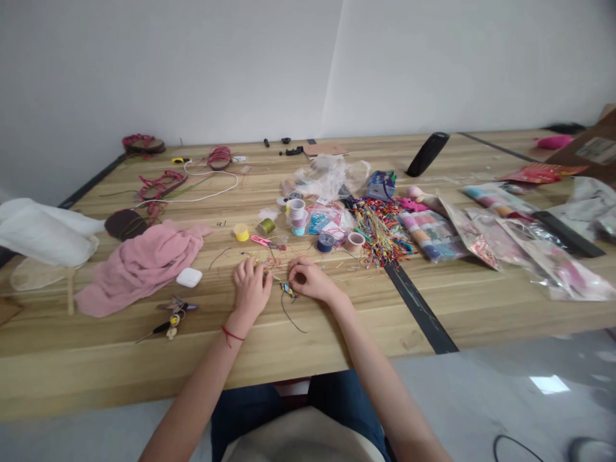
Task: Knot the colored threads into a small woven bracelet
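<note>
Desk [481,301], left: a pink cloth [139,266] lay just beside a white case [189,277], with a white cloth [43,232] at the edge. Centre: yellow spool [241,231], blue spool [325,242], cord bundle [382,231]. Right: overlapping packets [433,234]; behind them lay a black cylinder [427,154].

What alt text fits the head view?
On a wooden table, the left hand rests on thin cords and the right hand pinches them. Beyond lie spools, coloured strings and packets; a pink cloth lies to the left.
</note>
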Tool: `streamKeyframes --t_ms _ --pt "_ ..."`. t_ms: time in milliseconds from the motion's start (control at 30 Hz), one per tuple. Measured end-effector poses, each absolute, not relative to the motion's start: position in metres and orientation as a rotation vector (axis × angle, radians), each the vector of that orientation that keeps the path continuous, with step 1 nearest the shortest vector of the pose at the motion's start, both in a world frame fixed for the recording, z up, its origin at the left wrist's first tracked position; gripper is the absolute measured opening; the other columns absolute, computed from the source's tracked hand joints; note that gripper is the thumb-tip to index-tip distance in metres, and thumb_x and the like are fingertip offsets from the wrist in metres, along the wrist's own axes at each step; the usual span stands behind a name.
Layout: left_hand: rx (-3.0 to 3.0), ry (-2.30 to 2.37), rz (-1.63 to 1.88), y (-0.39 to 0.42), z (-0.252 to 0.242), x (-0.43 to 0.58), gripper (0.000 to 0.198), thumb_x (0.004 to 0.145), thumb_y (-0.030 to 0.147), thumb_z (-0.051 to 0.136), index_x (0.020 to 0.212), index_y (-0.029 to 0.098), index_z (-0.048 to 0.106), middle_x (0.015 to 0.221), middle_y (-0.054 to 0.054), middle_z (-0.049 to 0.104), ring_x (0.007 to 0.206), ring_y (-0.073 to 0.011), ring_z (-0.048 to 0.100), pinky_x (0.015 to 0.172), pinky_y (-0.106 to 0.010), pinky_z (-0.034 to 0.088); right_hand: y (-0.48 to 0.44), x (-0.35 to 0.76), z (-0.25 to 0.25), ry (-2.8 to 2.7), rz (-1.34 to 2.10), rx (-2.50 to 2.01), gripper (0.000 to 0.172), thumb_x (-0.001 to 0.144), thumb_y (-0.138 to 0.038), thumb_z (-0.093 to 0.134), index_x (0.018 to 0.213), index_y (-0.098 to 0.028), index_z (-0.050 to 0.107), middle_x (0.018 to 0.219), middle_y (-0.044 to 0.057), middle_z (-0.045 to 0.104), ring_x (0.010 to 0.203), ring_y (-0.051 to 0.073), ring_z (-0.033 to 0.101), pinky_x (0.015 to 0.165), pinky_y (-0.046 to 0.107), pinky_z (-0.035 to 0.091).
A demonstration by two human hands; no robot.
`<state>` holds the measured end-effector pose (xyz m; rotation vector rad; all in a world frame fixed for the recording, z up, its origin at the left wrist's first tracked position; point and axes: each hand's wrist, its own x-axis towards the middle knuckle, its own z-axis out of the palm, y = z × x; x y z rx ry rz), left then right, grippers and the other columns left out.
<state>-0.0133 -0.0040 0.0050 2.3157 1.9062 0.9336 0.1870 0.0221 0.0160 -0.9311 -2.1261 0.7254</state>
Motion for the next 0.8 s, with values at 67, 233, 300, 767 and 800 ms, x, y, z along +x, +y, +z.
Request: streamKeyframes --t_ms 67,233,300,767,800 --pt "2.326 1.96 0.948 -0.005 0.008 -0.014 0.025 0.089 0.03 0.054 0.11 0.018 0.062 0.135 -0.018 0.047 0.123 -0.0378 0.039 0.1 -0.056 0.034 0.022 0.187 0.016 -2.126 0.727 -0.92 0.014 0.07 -0.005 0.059 0.073 -0.018 0.065 0.092 0.007 0.063 0.091 0.02 0.059 0.086 0.032 0.046" --pt "2.473 1.672 0.931 -0.01 0.017 -0.009 0.024 0.086 0.032 0.058 0.108 0.022 0.06 0.13 -0.012 0.05 0.123 -0.0318 0.04 0.104 -0.051 0.035 0.022 0.187 0.016 -2.12 0.753 -0.951 0.012 0.074 -0.007 0.058 0.077 -0.018 0.061 0.085 0.005 0.063 0.083 0.018 0.057 0.079 0.029 0.045" --pt "2.524 1.534 0.863 -0.012 0.018 -0.006 0.018 0.085 0.033 0.06 0.1 0.023 0.061 0.128 -0.009 0.051 0.123 -0.0305 0.04 0.105 -0.05 0.035 0.021 0.186 0.015 -2.106 0.762 -1.005 0.01 0.075 -0.008 0.059 0.079 -0.017 0.061 0.082 0.004 0.061 0.076 0.016 0.056 0.074 0.027 0.044" --pt "2.515 1.407 0.807 -0.006 0.01 -0.011 0.013 0.087 0.014 0.052 0.089 0.022 0.062 0.125 -0.006 0.055 0.123 -0.0275 0.04 0.105 -0.05 0.036 0.02 0.186 0.018 -2.161 0.692 -0.998 0.011 0.077 -0.008 0.06 0.083 -0.017 0.063 0.082 0.005 0.061 0.078 0.017 0.056 0.073 0.027 0.044" --pt "2.513 1.403 0.807 -0.006 0.009 -0.011 0.013 0.087 0.014 0.052 0.089 0.022 0.061 0.124 -0.006 0.055 0.122 -0.0273 0.041 0.105 -0.05 0.036 0.021 0.186 0.018 -2.165 0.686 -0.992 0.011 0.077 -0.008 0.06 0.083 -0.017 0.063 0.083 0.005 0.061 0.079 0.017 0.056 0.074 0.028 0.045"
